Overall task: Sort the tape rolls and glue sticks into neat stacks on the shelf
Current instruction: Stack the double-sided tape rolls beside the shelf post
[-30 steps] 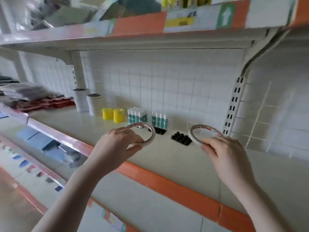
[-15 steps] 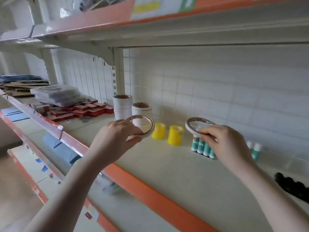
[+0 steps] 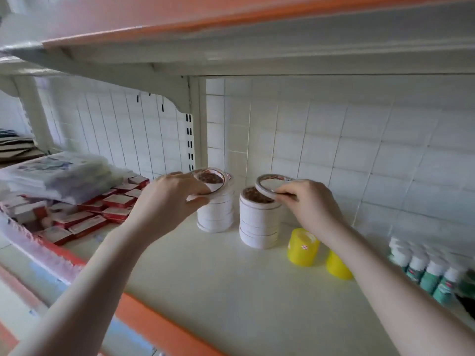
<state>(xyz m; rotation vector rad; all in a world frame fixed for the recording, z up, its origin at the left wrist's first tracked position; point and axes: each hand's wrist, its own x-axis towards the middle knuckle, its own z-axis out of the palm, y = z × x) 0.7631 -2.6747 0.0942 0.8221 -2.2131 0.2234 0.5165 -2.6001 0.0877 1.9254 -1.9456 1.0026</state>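
Head view. The left hand (image 3: 169, 199) pinches a thin white tape roll (image 3: 209, 181) by its rim, thumb below and fingers curled over the near edge, holding it level on or just above the left stack of tape rolls (image 3: 215, 214); blur hides whether the two touch. The right hand (image 3: 307, 204) pinches a second thin roll (image 3: 270, 185) at its right rim, tilted, its low edge over the top of the right stack (image 3: 259, 222). Both stacks stand near the back wall of the shelf (image 3: 231, 291), just right of the upright. Two yellow rolls (image 3: 302, 246) lie nearer the front edge; glue sticks (image 3: 424, 271) stand toward the shelf's right end. Red boxes (image 3: 84, 214) fill the neighbouring bay on the left.

The rolls are probably light, stiff hoops with smooth sides. A rim pinch suits them, released only once the hoop sits concentric, since a tall narrow stack may topple if nudged sideways.
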